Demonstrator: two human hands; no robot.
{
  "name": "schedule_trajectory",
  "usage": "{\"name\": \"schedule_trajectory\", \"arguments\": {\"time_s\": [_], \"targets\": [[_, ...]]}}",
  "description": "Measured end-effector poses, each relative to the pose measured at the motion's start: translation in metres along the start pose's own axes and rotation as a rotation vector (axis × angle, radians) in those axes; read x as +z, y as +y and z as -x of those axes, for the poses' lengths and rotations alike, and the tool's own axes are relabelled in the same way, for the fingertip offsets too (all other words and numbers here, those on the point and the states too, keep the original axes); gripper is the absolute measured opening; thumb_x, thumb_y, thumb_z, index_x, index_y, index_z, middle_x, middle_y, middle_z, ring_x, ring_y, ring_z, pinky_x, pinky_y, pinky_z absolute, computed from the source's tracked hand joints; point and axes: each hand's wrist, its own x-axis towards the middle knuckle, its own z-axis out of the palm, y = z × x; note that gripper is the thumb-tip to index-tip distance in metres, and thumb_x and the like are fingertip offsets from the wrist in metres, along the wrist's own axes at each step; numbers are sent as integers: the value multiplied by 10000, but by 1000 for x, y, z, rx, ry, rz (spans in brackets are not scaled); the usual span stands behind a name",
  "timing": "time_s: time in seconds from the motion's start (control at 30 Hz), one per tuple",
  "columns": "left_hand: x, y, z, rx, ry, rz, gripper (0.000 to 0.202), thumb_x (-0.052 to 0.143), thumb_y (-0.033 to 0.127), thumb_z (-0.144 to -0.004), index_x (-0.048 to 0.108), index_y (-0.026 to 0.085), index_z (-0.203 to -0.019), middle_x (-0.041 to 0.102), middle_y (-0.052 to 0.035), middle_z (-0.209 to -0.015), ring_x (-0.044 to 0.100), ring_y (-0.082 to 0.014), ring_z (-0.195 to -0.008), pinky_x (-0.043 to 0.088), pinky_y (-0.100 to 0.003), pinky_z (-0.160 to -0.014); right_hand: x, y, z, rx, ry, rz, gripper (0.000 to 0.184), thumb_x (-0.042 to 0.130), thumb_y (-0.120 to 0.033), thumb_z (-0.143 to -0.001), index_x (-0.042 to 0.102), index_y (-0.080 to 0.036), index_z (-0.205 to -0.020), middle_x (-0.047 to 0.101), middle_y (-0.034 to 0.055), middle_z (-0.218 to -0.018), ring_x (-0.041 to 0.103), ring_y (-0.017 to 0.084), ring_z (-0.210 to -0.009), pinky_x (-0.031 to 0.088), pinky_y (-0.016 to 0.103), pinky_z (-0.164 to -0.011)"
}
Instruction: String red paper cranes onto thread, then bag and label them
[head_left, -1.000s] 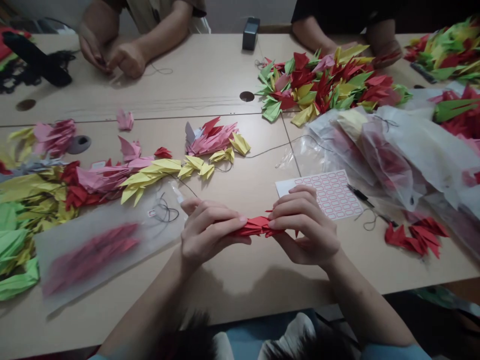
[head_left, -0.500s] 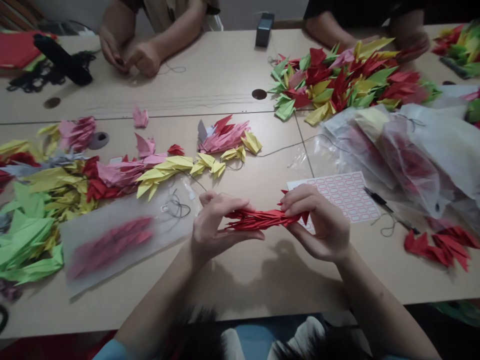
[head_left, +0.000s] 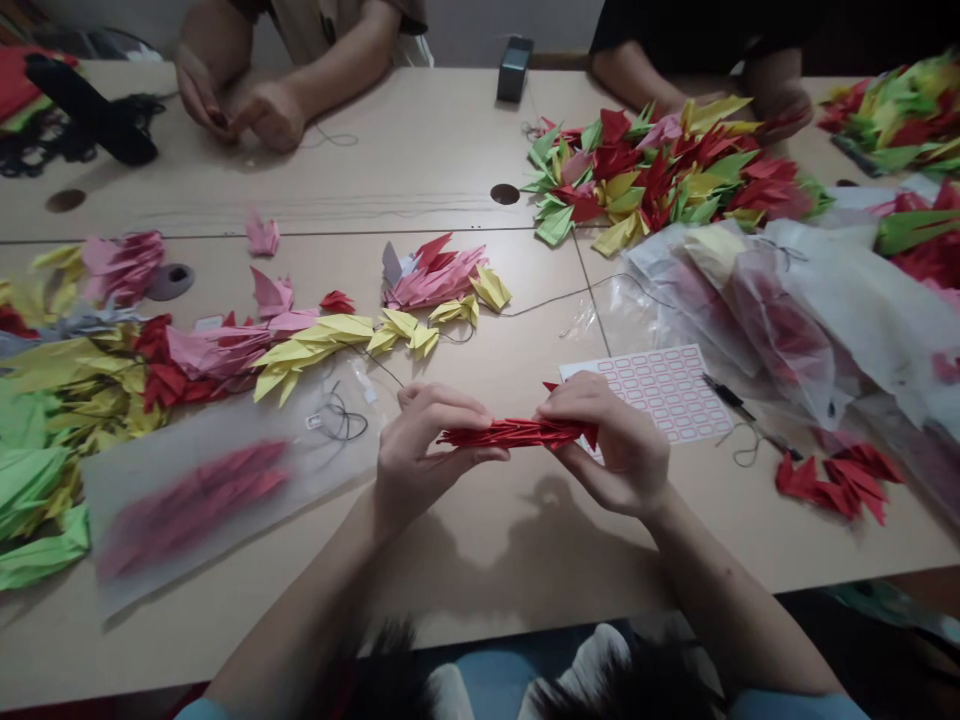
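A stack of folded red paper cranes is held level between both hands above the near table. My left hand pinches its left end between thumb and fingers. The right end is gripped by my right hand, with red points poking out around the fingers. Behind my right hand lies a sheet of red-bordered labels. Left of my left hand is a frosted plastic bag with red folded paper inside. A dark cord runs past my left fingers toward a string of yellow folded cranes.
Piles of coloured cranes lie at left and back right. Clear plastic bags, a black pen and loose red cranes are at right. Across the table, one person's hands work with thread; another person sits opposite, right.
The view has shifted slightly, so most things appear further left. My left fingers have closed in more tightly on the red stack, which looks flatter.
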Motion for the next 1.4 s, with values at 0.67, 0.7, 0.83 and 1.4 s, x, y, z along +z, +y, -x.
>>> {"name": "schedule_trajectory", "arguments": {"time_s": [0.67, 0.7, 0.83, 1.4], "targets": [[11, -34, 14, -225, -470, -555, 180, 628, 315, -851, 587, 183, -966, 683, -26, -926, 617, -178, -853, 274, -365, -813, 19, 58, 13, 132, -292, 498, 154, 517, -232, -901, 654, -198, -963, 601, 73, -878, 567, 199, -814, 466, 367, -778], [11, -33, 14, -225, -475, -562, 228, 628, 319, -850, 583, 184, -1028, 676, -49, -1003, 611, -195, -916, 276, -370, -827, 20, 61, 13, 129, -287, 488, 157, 515, -230, -901, 656, -193, -957, 600, 71, -861, 563, 194, -804, 467, 359, -770], [13, -31, 13, -217, -518, -589, 239, 588, 297, -876, 604, 228, -1105, 650, -61, -1133, 571, -218, -1033, 280, -384, -849, 23, 60, 12, 91, -282, 475, 159, 522, -222, -891, 654, -181, -971, 617, 83, -902, 573, 186, -838, 474, 336, -765], [14, -12, 6, -218, -554, -737, 163, 577, 257, -863, 642, 228, -1010, 684, -69, -1033, 590, -244, -1015, 216, -499, -1012, -11, 69, 10, 261, -333, 473, 126, 657, -190, -762, 680, -186, -886, 670, 52, -855, 602, 181, -822, 440, 319, -772]]}}
